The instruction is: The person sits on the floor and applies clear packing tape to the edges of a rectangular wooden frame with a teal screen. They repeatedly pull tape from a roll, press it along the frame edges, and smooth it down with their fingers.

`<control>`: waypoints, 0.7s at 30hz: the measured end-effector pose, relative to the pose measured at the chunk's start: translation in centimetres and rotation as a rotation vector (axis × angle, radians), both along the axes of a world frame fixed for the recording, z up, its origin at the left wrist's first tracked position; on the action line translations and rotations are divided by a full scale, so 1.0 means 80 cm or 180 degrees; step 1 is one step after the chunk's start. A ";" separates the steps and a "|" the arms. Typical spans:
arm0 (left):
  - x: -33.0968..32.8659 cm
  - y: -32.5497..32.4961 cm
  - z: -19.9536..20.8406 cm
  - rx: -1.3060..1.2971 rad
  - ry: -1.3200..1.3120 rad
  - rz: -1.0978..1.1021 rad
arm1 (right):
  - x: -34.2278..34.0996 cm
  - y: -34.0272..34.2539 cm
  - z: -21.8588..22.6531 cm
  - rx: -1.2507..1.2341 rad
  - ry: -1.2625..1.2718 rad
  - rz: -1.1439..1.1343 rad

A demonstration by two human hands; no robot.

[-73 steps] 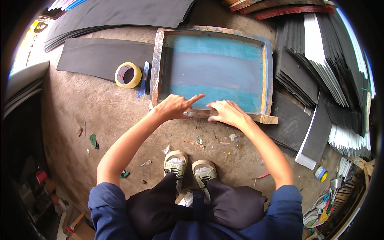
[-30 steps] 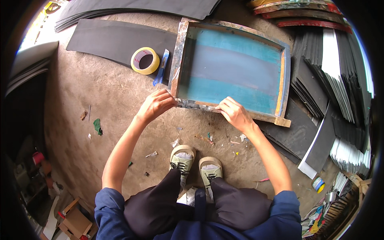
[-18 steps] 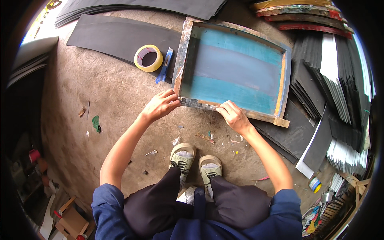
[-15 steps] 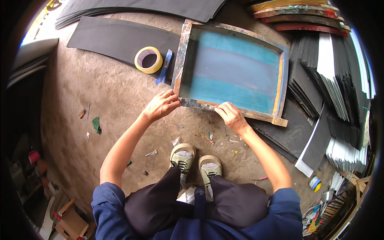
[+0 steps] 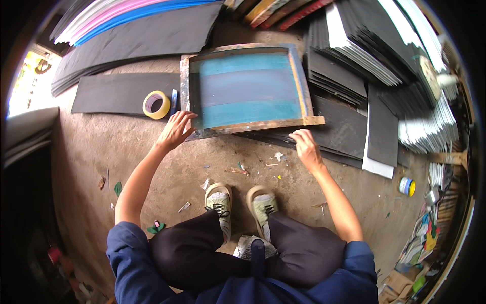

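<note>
A wooden-framed printing screen (image 5: 244, 89) with blue-green mesh lies in front of me, its frame stained with paint. My left hand (image 5: 176, 130) is closed on the near left corner of the frame. Off the near right part of the frame, my right hand (image 5: 306, 148) hovers by the edge of some black sheets (image 5: 339, 126). Its fingers are pinched together; whether something thin is between them cannot be made out. Left of the screen, a roll of yellow tape (image 5: 156, 105) and a blue utility knife (image 5: 174, 101) rest on a long black sheet (image 5: 114, 94).
Stacks of black and white sheets (image 5: 354, 48) fill the right side. More black sheets (image 5: 136, 38) lie at the far left, below pink and blue ones. A small blue-and-yellow tub (image 5: 407, 186) stands at right. Scraps litter the concrete floor around my shoes (image 5: 219, 207).
My right hand has left the frame's near edge and moved right. The left hand stays at the corner. The view has shifted, showing more of the right-hand stacks.
</note>
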State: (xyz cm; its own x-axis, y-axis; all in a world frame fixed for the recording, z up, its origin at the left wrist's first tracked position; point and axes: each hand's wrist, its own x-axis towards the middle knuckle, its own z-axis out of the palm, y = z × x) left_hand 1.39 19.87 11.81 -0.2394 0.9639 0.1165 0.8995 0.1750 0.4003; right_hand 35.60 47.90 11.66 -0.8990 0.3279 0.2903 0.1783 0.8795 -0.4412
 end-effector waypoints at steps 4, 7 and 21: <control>0.018 0.075 -0.010 -0.0623 -0.0002 -0.0556 | 0.027 0.036 0.002 -0.0093 0.0364 -0.0640; 0.046 0.123 -0.027 -0.1050 -0.0477 -0.0875 | 0.017 0.062 -0.002 0.0021 0.0397 -0.0537; 0.126 0.291 -0.073 -0.1894 -0.4439 -0.1057 | -0.037 0.109 -0.037 0.0353 0.0134 0.0239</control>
